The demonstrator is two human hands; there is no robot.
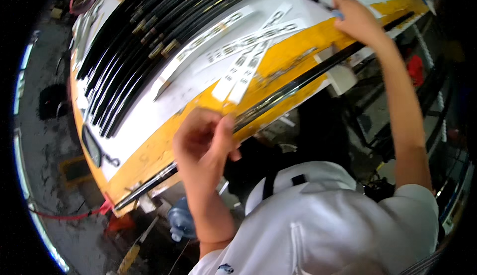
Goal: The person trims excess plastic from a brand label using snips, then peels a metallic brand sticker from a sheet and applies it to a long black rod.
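Note:
My left hand [203, 140] is closed on a long black hose [298, 78] that lies along the yellow front edge of the workbench [149, 148]; my thumb presses on it. At the far right, my right hand [355, 19] reaches up the bench, its fingers bent over the hose's far stretch and a small blue piece; what it grips is hidden. Several white label strips [243, 56] printed in black lie fanned out on the white bench top between my hands.
A bundle of several black hoses with brass ferrules [149, 41] lies along the bench's far left. A black looped part [92, 145] sits near the left end. Below the bench are a red cable [69, 216], a blue jug [180, 220] and dark floor.

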